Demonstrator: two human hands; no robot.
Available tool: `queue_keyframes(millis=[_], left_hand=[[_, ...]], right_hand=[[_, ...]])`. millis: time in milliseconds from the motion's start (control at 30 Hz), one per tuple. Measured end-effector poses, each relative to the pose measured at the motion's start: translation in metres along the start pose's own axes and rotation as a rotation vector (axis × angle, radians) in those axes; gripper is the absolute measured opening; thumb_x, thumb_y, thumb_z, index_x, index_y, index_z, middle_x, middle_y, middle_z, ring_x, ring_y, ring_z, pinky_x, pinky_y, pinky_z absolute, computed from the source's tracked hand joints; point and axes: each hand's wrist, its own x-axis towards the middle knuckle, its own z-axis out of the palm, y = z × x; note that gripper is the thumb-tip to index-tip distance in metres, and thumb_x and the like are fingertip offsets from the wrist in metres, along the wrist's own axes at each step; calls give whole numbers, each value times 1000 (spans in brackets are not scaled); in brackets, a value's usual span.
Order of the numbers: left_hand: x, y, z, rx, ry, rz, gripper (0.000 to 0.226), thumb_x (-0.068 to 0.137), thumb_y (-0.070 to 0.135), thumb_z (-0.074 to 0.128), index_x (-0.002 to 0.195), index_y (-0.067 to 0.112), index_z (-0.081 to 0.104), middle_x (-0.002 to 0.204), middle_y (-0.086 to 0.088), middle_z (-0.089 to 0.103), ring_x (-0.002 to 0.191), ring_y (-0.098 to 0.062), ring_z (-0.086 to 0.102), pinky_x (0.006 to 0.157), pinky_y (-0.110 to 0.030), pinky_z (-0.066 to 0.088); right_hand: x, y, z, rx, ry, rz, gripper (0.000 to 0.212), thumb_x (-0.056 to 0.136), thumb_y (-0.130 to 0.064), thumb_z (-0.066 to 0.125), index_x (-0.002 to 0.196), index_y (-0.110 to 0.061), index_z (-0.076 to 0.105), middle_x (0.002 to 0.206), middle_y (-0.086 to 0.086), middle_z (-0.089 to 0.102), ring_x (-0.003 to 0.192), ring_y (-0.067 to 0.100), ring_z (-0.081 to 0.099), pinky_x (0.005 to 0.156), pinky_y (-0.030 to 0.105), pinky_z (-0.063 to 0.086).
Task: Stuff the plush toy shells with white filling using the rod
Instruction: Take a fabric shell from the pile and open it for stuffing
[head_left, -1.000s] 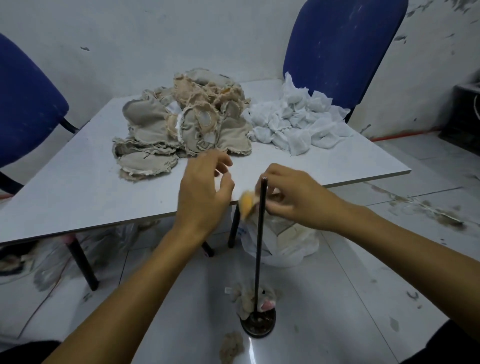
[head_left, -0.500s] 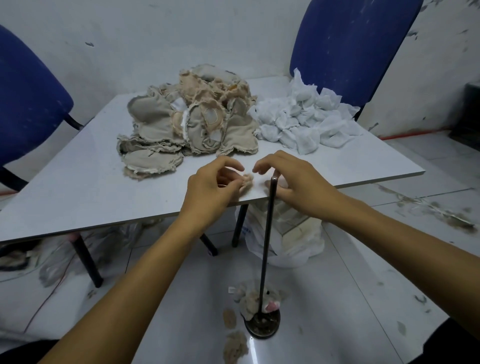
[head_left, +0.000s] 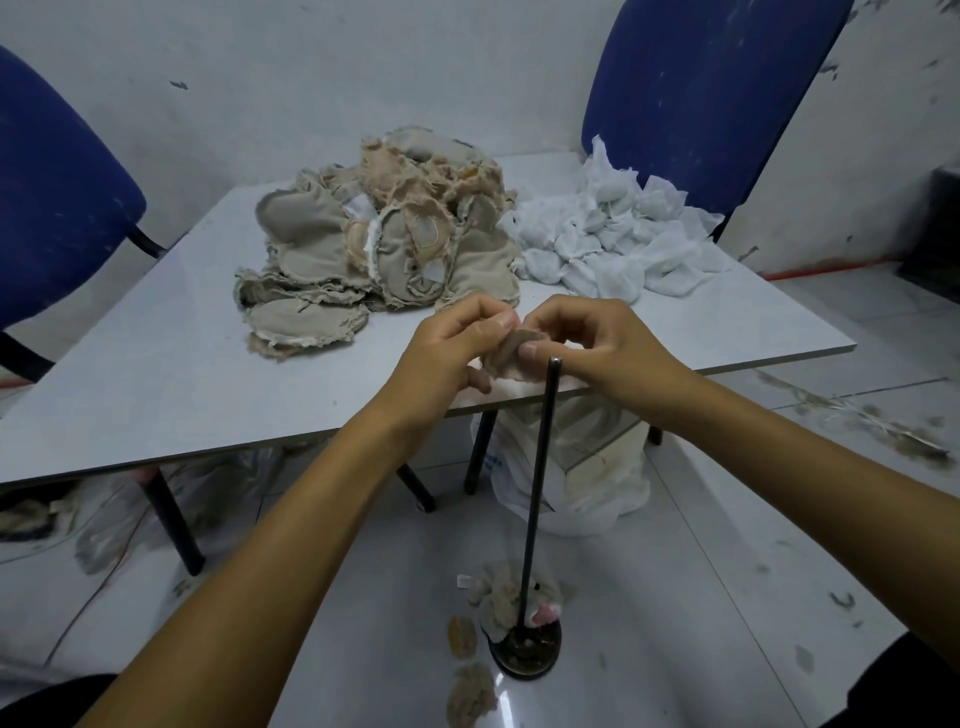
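I see two hands at work above the near edge of the bench (head_left: 156, 364). My left hand (head_left: 441, 358) and right hand (head_left: 597, 343) both pinch one small tan plush shell (head_left: 511, 353) between curled fingers, just behind the top of the rod (head_left: 540, 467). There is one rod, dark and upright, standing on one round base (head_left: 527, 652) on the floor. At that base lies one small plush piece with a pink patch (head_left: 519, 597), and two tufts of tan scrap (head_left: 470, 693) lie on the floor just left of it. On the bench sits one heap of tan shells (head_left: 374, 244), too tangled to count, touching one heap of white filling bundles (head_left: 608, 239) on its right. Two blue chairs (head_left: 701, 93) stand behind the bench. One white plastic bag (head_left: 587, 478) sits on the floor under it.
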Motion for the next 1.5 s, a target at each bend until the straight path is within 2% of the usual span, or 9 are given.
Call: queue_keyframes(millis=[200,300,400,567,700,1033,1200,1367,1500], left_hand=[[2,-4,-4,8,-93,13,20,92,28,61,76,16,59,76,-4,59,73,-22,50,57,-23,42],[3,-4,7,-166,50,-40,28,99,25,57,76,11,53,66,-1,51,57,-12,43,48,-20,35],[5,2,14,-361,159,-117,32,100,28,55,73,11,60,61,-2,49,46,-9,38,38,-18,30],[2,11,8,-575,-21,-155,15,88,21,63,91,7,62,79,-5,61,62,-13,59,52,-21,46],[1,15,1,-366,-100,40,12,82,8,63,76,17,68,81,-3,67,74,-15,64,62,-24,51],[-21,3,20,736,328,825,14,83,5,65,70,2,59,63,-5,55,57,-16,48,51,-30,42],[-24,-6,16,881,240,977,21,88,7,62,70,-1,59,68,-12,57,59,-23,49,51,-36,40],[-25,-8,16,822,230,855,32,96,19,53,75,-2,63,72,-10,60,63,-25,55,54,-39,45],[-18,5,17,81,178,157,21,99,31,52,93,13,59,79,2,68,77,-17,67,63,-31,56]], right_hand=[[0,-4,3,415,-36,220,12,97,-7,56,93,-6,68,90,19,62,88,30,60,78,36,53],[-1,-4,1,627,-179,335,18,96,-23,56,91,-11,68,75,3,59,70,11,59,64,25,53],[0,-3,-2,681,-296,292,27,89,-26,62,109,-7,66,92,1,61,77,7,57,71,23,52],[2,-2,-6,659,-42,173,7,84,-17,68,83,-14,74,78,4,65,75,12,63,71,27,55],[-2,-10,-19,367,79,34,9,83,-15,70,88,-8,69,75,4,65,72,13,64,66,25,54],[-31,-14,-2,-596,335,-596,25,82,-13,69,63,-3,55,59,5,52,53,18,44,51,27,36],[-38,-6,8,-606,447,-477,32,83,-20,72,64,-3,54,54,3,51,48,16,42,48,26,34],[-35,-9,15,-504,472,-269,32,85,-32,63,67,-17,42,51,-12,36,56,18,38,48,18,27],[-29,-6,11,-488,466,-228,24,87,-24,63,73,-10,51,58,-1,49,60,22,44,50,25,32]])
